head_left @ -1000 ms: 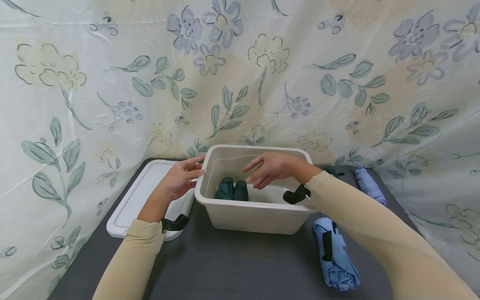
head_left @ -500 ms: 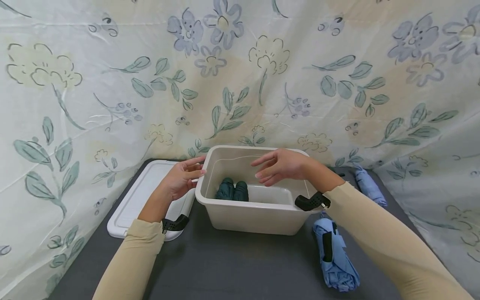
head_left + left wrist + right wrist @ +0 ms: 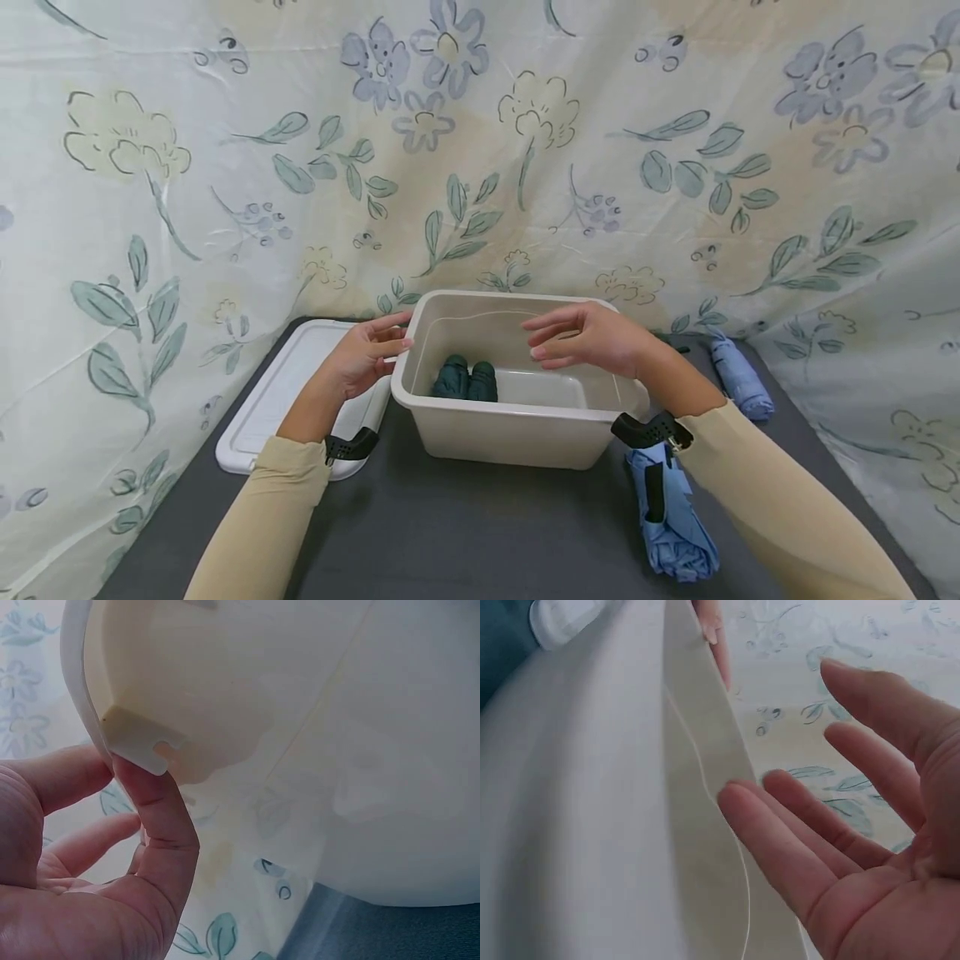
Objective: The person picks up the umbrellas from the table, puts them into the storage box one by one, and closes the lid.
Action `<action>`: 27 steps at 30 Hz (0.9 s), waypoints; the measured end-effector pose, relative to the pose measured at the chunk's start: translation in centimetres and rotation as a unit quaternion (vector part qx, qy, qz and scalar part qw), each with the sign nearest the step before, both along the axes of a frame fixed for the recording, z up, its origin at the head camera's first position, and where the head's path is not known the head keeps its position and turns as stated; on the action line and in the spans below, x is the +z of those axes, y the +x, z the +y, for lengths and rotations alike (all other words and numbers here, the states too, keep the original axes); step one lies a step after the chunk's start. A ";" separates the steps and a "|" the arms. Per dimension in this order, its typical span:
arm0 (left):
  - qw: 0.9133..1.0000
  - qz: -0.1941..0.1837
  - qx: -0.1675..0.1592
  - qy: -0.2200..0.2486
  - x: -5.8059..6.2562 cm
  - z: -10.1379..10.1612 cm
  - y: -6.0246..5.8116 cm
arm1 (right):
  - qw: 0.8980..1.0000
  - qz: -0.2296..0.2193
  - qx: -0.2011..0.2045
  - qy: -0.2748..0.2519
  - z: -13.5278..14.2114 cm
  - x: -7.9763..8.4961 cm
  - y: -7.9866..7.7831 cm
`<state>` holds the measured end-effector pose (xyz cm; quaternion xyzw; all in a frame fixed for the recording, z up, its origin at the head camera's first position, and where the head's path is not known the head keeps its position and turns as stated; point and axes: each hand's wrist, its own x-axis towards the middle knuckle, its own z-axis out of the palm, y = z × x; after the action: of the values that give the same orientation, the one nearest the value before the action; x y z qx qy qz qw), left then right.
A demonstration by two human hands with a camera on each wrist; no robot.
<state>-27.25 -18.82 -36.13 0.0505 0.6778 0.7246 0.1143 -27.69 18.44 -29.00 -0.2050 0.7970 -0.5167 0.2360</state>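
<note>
A cream plastic storage bin (image 3: pixel 510 437) stands lengthwise across the dark table. My left hand (image 3: pixel 363 358) holds its left rim, thumb on one side and fingers on the other; the left wrist view shows the rim (image 3: pixel 81 682) between them. Over the bin's right half hovers my right hand (image 3: pixel 592 337), fingers loosely bent, holding nothing. The right wrist view shows these fingers (image 3: pixel 769 844) apart from one another. Two dark green rolled fabric bundles (image 3: pixel 482 383), resembling folded umbrellas, lie side by side at the bin's left end.
A white lid (image 3: pixel 273 408) lies flat left of the bin, partly behind my left hand. A blue folded umbrella (image 3: pixel 678 525) lies at front right, another blue rolled one (image 3: pixel 738 379) at back right. Something dark (image 3: pixel 678 346) is mostly hidden behind my right forearm. Floral curtain (image 3: pixel 480 167) hangs behind.
My right hand has moved rightward over the bin, away from the green bundles. My left hand keeps its place on the rim, and the bin stays put.
</note>
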 end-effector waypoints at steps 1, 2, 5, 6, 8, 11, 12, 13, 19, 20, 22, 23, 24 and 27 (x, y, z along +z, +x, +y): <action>1.000 -0.001 0.000 0.000 0.0 0.0 0.0 | 1.000 0.008 -0.004 -0.007 0.2 -0.1 0.2; 1.000 0.000 -0.001 0.000 -0.1 0.1 0.0 | 1.000 0.015 -0.009 -0.014 0.4 -0.2 0.4; 1.000 0.000 -0.002 0.000 -0.2 0.1 -0.1 | 0.998 0.048 -0.030 -0.012 1.2 -0.3 1.1; 1.000 0.002 -0.002 -0.001 -0.3 0.1 -0.1 | 0.997 0.060 -0.038 -0.006 1.5 -0.3 1.4; 1.000 0.002 0.000 -0.002 -0.2 0.1 -0.1 | 0.995 0.088 -0.055 0.011 2.1 -0.2 2.0; 1.000 0.003 0.001 -0.005 -0.1 0.0 0.0 | 0.989 0.122 -0.077 0.030 3.0 -0.2 3.0; 1.000 0.004 0.002 -0.006 -0.1 0.0 0.0 | 0.988 0.129 -0.082 0.027 3.3 -0.3 3.4; 1.000 0.003 0.002 -0.006 -0.1 0.0 0.0 | 0.987 0.135 -0.087 0.023 3.7 -0.4 3.7; 1.000 0.002 -0.002 -0.004 0.0 0.1 -0.2 | 0.978 0.164 -0.124 -0.038 6.5 -1.6 5.6; 1.000 0.001 -0.002 -0.004 0.0 0.1 -0.2 | 0.976 0.169 -0.128 -0.049 7.0 -1.8 5.9; 1.000 0.001 -0.001 -0.001 0.0 0.1 -0.3 | 0.972 0.178 -0.133 -0.071 8.0 -2.2 6.5; 1.000 0.002 0.000 -0.001 0.0 0.1 -0.4 | 0.970 0.181 -0.139 -0.078 8.4 -2.4 6.7; 1.000 0.001 0.001 -0.001 0.1 0.2 -0.4 | 0.969 0.185 -0.146 -0.079 8.7 -2.5 7.0; 1.000 0.000 0.004 -0.001 0.2 0.3 -0.6 | 0.964 0.190 -0.170 -0.080 9.7 -3.1 7.8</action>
<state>-27.81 -18.53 -35.94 0.0481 0.6786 0.7244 0.1114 -19.90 28.16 -32.08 -0.1790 0.8065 -0.5629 -0.0278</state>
